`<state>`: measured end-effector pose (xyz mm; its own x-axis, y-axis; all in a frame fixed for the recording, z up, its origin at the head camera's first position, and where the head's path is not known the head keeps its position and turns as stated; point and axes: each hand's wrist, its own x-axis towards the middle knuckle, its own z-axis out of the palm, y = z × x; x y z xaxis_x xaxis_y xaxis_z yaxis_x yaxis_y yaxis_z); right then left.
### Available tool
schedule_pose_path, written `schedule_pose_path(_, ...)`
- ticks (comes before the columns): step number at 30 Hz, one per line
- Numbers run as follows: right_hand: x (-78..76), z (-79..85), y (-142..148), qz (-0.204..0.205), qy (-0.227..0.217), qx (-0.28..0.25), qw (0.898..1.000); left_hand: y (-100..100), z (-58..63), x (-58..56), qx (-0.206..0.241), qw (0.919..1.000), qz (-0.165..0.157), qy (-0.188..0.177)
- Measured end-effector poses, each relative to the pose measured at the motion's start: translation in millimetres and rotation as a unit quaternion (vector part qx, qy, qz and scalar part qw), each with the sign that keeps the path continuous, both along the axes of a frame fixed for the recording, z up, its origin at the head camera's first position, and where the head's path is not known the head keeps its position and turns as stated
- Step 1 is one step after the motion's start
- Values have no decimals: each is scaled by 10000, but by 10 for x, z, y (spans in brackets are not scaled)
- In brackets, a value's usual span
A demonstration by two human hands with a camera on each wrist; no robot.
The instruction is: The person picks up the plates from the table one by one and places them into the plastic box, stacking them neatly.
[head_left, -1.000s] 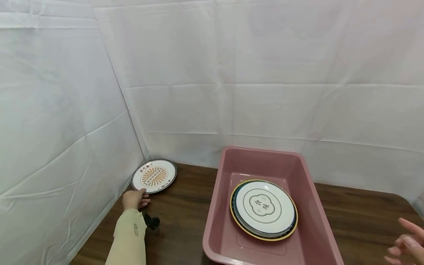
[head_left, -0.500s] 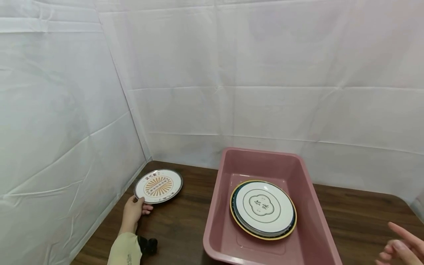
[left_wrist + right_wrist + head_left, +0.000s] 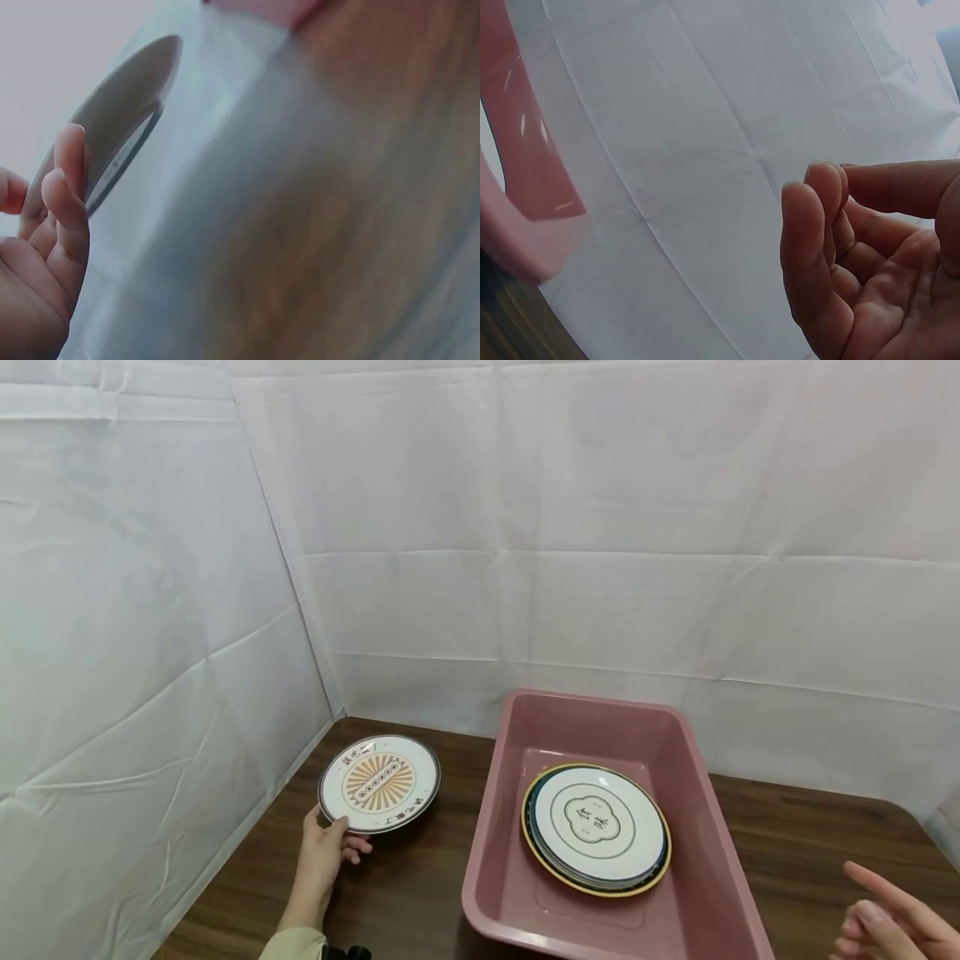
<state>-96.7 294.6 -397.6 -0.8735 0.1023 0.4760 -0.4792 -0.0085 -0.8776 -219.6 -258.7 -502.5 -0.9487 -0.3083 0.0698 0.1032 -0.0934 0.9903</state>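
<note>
My left hand point(image 3: 324, 853) pinches the near rim of a white plate point(image 3: 380, 783) with an orange sunburst print and a dark edge. The thumb lies on top of the rim, and the plate is raised above the table. In the left wrist view the plate point(image 3: 127, 94) appears edge-on, with fingers point(image 3: 69, 161) against its underside. My right hand point(image 3: 892, 920), partly cut off at the lower right, holds nothing. Its index finger is extended and the others bend loosely; the right wrist view shows that hand point(image 3: 874, 277) beside the tub.
A pink plastic tub point(image 3: 487, 852) stands at the centre of the dark wooden table point(image 3: 420, 893). Inside it is a stack of plates point(image 3: 596, 822), a white one on top and a yellow-rimmed one below. White cloth point(image 3: 600, 527) hangs behind and to the left.
My left hand has lifted the sunburst plate from the back left corner and brought it nearer and to the right. The right hand has shifted slightly left.
</note>
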Motion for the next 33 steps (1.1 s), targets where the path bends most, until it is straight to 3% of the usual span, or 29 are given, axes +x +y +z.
schedule_pose_path(2, 39, 65, -80, -149, -183, 301, 9993, 54, -33, -47, 130, 9990, -135, 404)
schedule_pose_path(4, 57, 124, -154, -140, -399, 447, 9981, 141, 34, -49, 164, 9958, -404, 807)
schedule_pose_path(7, 60, 220, -273, 36, -727, 565, 9957, 369, 412, 110, 74, 9935, -766, 839)
schedule_pose_path(11, 53, 327, -512, 170, -1060, 688, 9918, 684, 902, 381, 217, 9924, -1135, 430)
schedule_pose_path(13, 47, 363, -685, 108, -1219, 878, 9886, 796, 987, 450, 430, 9891, -1337, 438)
schedule_pose_path(17, 17, 404, -1077, 165, -1458, 1383, 9795, 1052, 1092, 571, 635, 9792, -1789, 719)
schedule_pose_path(20, -37, 409, -1326, 516, -1636, 1811, 9684, 1276, 1145, 679, 806, 9711, -2093, 815)
schedule_pose_path(25, -132, 407, -1559, 983, -2400, 1833, 9482, 1583, 1170, 820, 1095, 9600, -2482, 691)
schedule_pose_path(28, -175, 383, -1601, 954, -2556, 1456, 9510, 1681, 1149, 840, 1238, 9539, -2652, 670)
schedule_pose_path(33, -244, 251, -1548, 1135, -2125, 689, 9681, 1719, 1100, 807, 1204, 9391, -3079, 934)
